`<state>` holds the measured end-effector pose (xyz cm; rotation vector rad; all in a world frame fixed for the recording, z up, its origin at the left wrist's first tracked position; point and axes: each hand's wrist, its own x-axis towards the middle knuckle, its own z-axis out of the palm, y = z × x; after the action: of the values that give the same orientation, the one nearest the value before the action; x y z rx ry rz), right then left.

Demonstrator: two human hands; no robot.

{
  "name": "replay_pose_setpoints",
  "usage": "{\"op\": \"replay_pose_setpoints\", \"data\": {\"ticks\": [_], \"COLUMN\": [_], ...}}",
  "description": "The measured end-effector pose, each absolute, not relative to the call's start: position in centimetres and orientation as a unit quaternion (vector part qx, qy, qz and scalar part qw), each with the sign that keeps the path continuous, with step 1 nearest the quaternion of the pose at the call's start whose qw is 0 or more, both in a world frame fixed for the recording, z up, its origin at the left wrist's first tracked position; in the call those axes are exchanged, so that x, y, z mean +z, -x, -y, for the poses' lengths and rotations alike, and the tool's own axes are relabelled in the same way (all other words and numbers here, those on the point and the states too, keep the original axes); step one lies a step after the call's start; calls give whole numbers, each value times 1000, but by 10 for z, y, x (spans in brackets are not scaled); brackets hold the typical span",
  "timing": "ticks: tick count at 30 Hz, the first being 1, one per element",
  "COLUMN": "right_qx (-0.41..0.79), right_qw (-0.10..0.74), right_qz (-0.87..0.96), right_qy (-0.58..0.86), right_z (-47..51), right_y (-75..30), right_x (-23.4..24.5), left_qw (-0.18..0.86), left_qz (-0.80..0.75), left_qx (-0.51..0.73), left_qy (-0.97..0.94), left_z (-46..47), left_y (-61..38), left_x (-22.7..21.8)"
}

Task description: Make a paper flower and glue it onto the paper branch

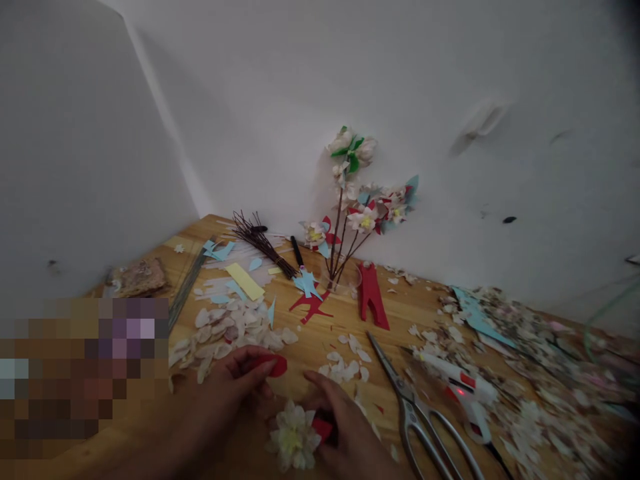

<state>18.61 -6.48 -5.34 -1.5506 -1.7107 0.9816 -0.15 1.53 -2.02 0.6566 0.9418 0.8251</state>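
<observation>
My left hand (245,377) pinches a red paper leaf (278,366) between thumb and fingers, just above the wooden table. My right hand (345,420) is closed on a handmade flower (294,437) with whitish petals and a yellowish middle. Another red leaf (323,430) shows beside that flower, by the right fingers. The flower's stem or underside is hidden by the hand. Beyond my left hand lies a heap of pale dried petals (235,327). Steel scissors (407,397) rest to the right of my right hand.
A white glue gun (463,390) with a lit red light lies beyond the scissors. Finished flowers (363,217) stand in a clear cup (350,280) against the wall. Red paper (373,297), a twig bundle (263,243), yellow paper (245,281) and scattered petals (535,413) cover the table.
</observation>
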Motion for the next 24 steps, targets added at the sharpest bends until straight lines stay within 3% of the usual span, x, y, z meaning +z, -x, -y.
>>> {"op": "replay_pose_setpoints", "data": {"ticks": [6,14,16,21,24], "right_qx": [385,442,470,484,450], "right_qw": [338,287,339,563,620], "right_qz": [634,612,578,388,313], "right_qy": [579,589,575,547,561], "right_z": [70,73,72,67,63], "right_y": [-185,-170,-166,-167,-173], "right_x": [-60,-45,-47,-51,-45], "left_qw": [752,752,752,750,742], "left_qz": [-444,-438,-440,-444,-456], "left_qx": [391,388,390,390,388], "left_qy": [-292,-304,-299,-298,-300], "left_z": [-13,-13,-13,-16,-16], "left_y": [1,0,0,0,0], "left_x": [-20,-21,-21,-22,-23]}}
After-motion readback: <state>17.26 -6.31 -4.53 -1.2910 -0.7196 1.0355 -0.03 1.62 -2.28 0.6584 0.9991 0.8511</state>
